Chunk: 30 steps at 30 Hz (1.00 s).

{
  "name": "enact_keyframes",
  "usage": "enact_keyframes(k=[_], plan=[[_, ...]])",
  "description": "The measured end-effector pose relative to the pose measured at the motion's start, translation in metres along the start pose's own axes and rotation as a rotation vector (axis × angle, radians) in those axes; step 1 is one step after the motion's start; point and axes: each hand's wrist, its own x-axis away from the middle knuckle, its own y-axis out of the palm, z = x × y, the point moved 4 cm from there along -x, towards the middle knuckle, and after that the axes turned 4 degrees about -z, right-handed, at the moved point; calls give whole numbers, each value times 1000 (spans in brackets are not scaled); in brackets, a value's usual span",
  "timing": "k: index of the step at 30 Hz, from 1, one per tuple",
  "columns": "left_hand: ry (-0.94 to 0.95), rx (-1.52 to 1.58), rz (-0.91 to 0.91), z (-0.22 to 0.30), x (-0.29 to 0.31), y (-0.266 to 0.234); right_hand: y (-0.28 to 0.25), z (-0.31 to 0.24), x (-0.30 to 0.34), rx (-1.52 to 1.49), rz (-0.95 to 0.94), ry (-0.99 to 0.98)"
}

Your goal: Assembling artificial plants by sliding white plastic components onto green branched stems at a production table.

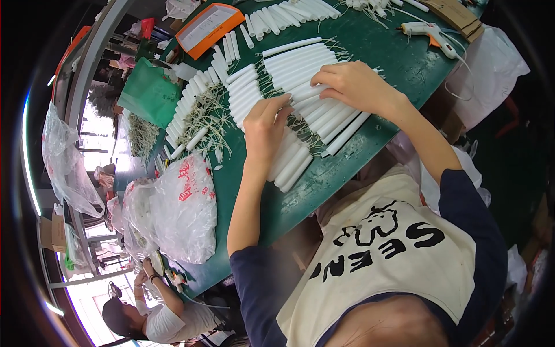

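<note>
Long white tubes (300,61) with thin pale strings at their ends lie side by side in a row on the green table. A row of shorter white tubes (243,92) lies left of them, and strings fill the gap between. My left hand (266,124) rests over the shorter tubes, thumb and forefinger drawn close together by the strings; anything between them is too small to name. Over the long tubes, my right hand (352,87) is bent, its thumb and fingers apart and the fingertips at the tubes. It partly hides the tubes underneath.
More white tubes and a tangle of strings (205,115) lie to the left. An orange box (209,29) and a green bag (149,92) are farther back. A glue gun (429,37) lies far right. Clear plastic bags (179,208) sit front left, and a co-worker (167,315) works beyond.
</note>
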Motion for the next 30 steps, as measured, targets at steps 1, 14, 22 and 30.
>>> enact_keyframes(k=[1,14,22,30], plan=[[5,2,3,0,0,-1,1,-1,-1,-3,0,-1],[-214,271,-23,-5,-4,3,7,1,-9,-52,2,-36],[-253,239,-119,-11,-9,-5,16,7,-8,-161,-26,-29],[-295,72,-345,-19,-3,-10,15,9,-6,-162,-47,5]])
